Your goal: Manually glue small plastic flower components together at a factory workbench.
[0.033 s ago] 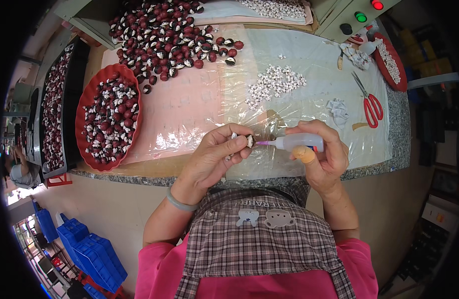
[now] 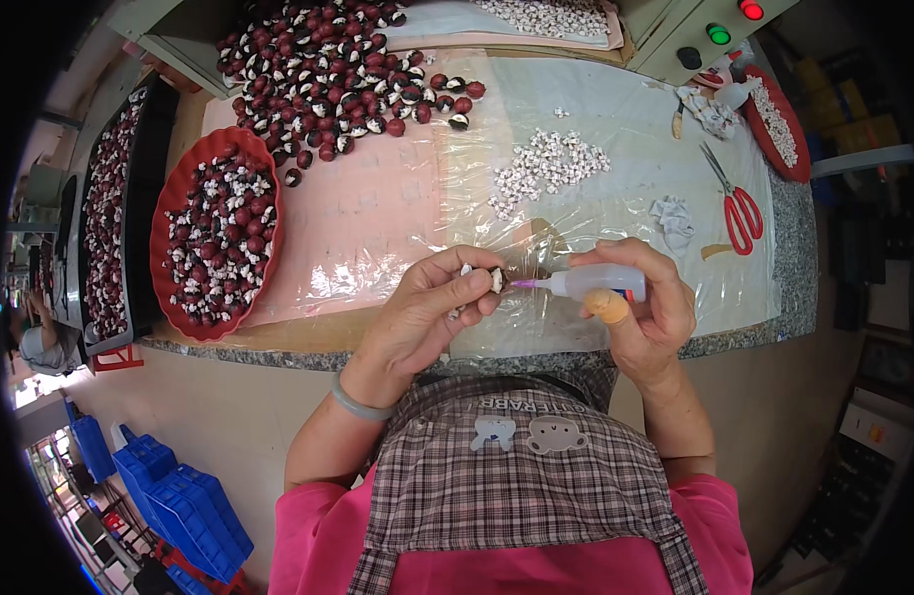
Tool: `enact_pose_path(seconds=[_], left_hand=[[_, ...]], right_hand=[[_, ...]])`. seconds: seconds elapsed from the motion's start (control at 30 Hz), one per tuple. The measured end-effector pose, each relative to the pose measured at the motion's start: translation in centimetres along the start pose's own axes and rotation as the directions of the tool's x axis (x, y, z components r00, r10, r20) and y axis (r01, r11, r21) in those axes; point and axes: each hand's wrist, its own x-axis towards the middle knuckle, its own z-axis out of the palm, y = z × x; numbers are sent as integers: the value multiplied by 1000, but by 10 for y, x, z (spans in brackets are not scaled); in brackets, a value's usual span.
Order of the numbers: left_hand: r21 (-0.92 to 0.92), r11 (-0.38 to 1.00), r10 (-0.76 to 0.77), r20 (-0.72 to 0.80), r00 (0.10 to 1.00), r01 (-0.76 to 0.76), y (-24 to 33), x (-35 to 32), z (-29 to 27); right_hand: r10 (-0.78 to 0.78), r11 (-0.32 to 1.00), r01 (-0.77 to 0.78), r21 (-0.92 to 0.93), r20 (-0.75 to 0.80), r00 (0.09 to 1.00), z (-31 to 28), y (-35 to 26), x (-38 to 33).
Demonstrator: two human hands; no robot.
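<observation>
Between the thumb and fingers of my left hand (image 2: pixel 432 302) is a small round piece (image 2: pixel 498 281), its pale face turned to the right. Small white bits also show among those fingers. My right hand (image 2: pixel 647 312) grips a translucent squeeze bottle (image 2: pixel 596 282), held sideways, with an orange cover (image 2: pixel 606 304) on the thumb. The bottle's thin purple nozzle (image 2: pixel 526 284) points left, its tip just beside the round piece. Behind my hands, a loose heap of small white pieces (image 2: pixel 551 164) lies on the plastic-covered table (image 2: pixel 368 238).
A red scalloped tray (image 2: pixel 272 263) of dark red balls and white bits stands left. More red, black and white balls (image 2: pixel 323 74) pile at the back. Red-handled scissors (image 2: pixel 742 220), crumpled tissue (image 2: pixel 673 220) and another red tray (image 2: pixel 796 159) are on the right. Blue crates (image 2: pixel 184 506) stand lower left.
The bottle in my right hand has shifted very slightly to the right, its nozzle tip a little farther from the round piece. My left hand looks unmoved.
</observation>
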Motion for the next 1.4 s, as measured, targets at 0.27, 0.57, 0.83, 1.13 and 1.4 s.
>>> enact_pose_path(seconds=[0.27, 0.57, 0.83, 1.13, 1.4], left_hand=[[-10, 998, 65, -15, 998, -65, 8, -5, -11], [-21, 995, 99, -89, 991, -101, 16, -18, -17], [-41, 988, 145, -84, 986, -149, 16, -23, -25], [11, 980, 198, -137, 971, -199, 21, -35, -32], [67, 972, 228, -43, 973, -225, 16, -32, -28]], right_hand=[[317, 748, -288, 598, 60, 947, -2, 25, 10], [516, 728, -587, 355, 280, 810, 19, 36, 29], [123, 918, -17, -397, 244, 962, 45, 43, 49], [72, 896, 122, -426, 413, 908, 41, 42, 51], [546, 797, -604, 5, 423, 724, 32, 38, 55]])
